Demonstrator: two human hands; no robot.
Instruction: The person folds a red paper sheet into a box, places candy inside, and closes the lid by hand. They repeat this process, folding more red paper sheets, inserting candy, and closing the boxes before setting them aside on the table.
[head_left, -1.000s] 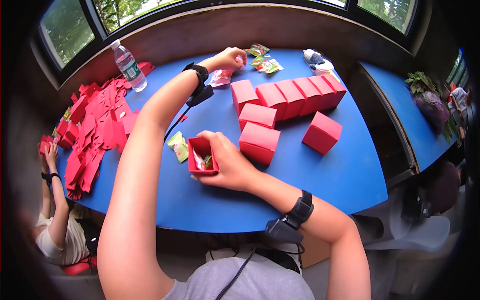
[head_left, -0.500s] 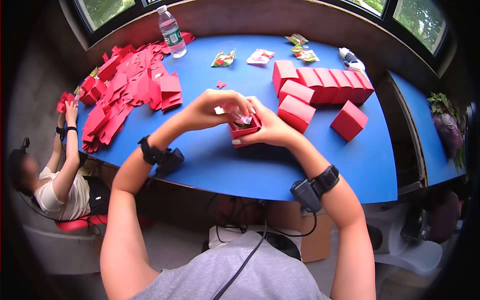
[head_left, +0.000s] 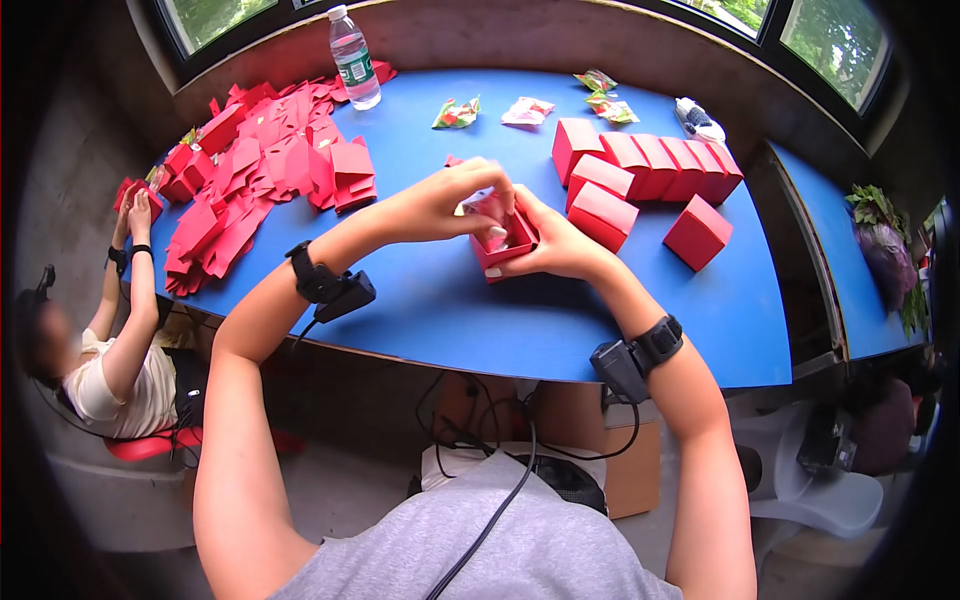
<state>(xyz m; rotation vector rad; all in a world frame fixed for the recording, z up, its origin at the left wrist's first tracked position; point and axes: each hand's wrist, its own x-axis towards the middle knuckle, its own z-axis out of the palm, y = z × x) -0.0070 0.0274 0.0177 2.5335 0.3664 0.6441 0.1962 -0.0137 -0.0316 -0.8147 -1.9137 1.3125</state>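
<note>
Box [head_left: 503, 260] | right hand [head_left: 560, 246] gripping | left hand [head_left: 455, 202] at opening, grip unclear | interior [head_left: 519, 232] partly hidden

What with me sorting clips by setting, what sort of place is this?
Probably an indoor workroom for handwork: a blue table holds a heap of red card pieces and closed red boxes, and another person sits at its left end.

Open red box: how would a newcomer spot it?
On the large blue table, find the closed red boxes. Left of them in the picture, the wearer's right hand grips the open red box, the left hand at its mouth. Unlike theirs, its top stands open.
</note>
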